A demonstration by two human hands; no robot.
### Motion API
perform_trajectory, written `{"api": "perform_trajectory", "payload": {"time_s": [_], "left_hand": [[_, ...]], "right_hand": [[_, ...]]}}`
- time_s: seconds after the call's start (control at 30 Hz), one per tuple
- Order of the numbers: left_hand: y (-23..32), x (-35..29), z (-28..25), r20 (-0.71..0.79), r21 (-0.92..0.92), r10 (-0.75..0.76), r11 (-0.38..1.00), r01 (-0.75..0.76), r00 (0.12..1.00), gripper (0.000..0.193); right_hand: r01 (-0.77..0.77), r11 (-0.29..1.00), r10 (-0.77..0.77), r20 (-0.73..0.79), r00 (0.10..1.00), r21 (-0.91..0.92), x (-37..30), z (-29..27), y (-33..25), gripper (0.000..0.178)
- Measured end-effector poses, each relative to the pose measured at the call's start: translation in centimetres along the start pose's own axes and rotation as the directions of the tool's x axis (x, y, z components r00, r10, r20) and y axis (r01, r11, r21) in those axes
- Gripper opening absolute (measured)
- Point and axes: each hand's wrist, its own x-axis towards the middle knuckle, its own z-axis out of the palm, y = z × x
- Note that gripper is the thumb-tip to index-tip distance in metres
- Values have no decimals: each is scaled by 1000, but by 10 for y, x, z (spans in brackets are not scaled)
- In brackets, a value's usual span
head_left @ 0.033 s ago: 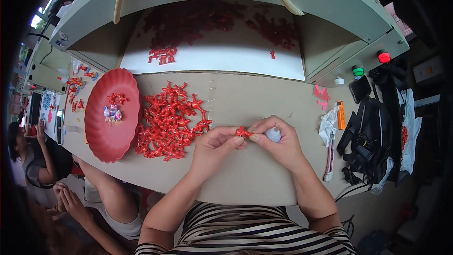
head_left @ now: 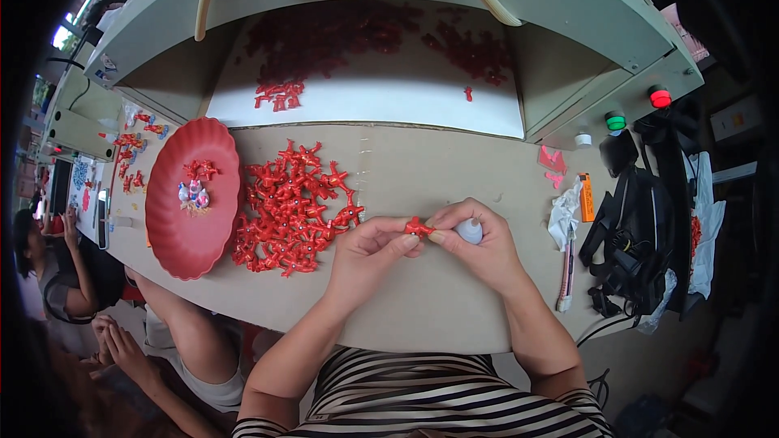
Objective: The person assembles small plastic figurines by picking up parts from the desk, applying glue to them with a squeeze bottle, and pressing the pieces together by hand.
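A small red plastic figure (head_left: 417,227) is pinched between the fingertips of both hands, just above the table in front of me. My left hand (head_left: 363,258) grips its left end with thumb and forefinger. On its other end are the thumb and forefinger of my right hand (head_left: 480,253). A small whitish bottle with a narrow tip (head_left: 470,231) is also tucked in the right hand, its lower part hidden by fingers. Left of my hands lies a heap of similar red figures (head_left: 288,211). Beyond it, a scalloped red tray (head_left: 169,227) bears a few red pieces and some white-and-coloured figures (head_left: 193,192).
A grey cabinet (head_left: 568,8) arches over a white shelf (head_left: 381,105) with many red parts. To the right lie crumpled tissue (head_left: 565,215), a slim brush-like tool (head_left: 565,276), an orange box (head_left: 586,197) and a black bag (head_left: 637,227). Other people sit at the left.
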Motion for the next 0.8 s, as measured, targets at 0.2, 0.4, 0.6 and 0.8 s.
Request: {"api": "perform_trajectory", "payload": {"time_s": [0.2, 0.4, 0.6, 0.8], "left_hand": [[-1, 0, 0, -7, 6, 7, 1000, -7, 1000, 18], [-1, 0, 2, -13, 31, 17, 999, -17, 1000, 15], [2, 1, 2, -16, 21, -10, 1000, 11, 1000, 14], [1, 3, 3, -21, 23, -48, 999, 48, 999, 16]], "right_hand": [[-13, 1000, 13, 4, 1000, 16, 0, 0, 0, 11], [8, 1000, -8, -2, 1000, -12, 0, 0, -2, 11], [25, 1000, -25, 19, 1000, -10, 1, 0, -1, 10], [20, 999, -21, -16, 1000, -38, 0, 0, -5, 11]]}}
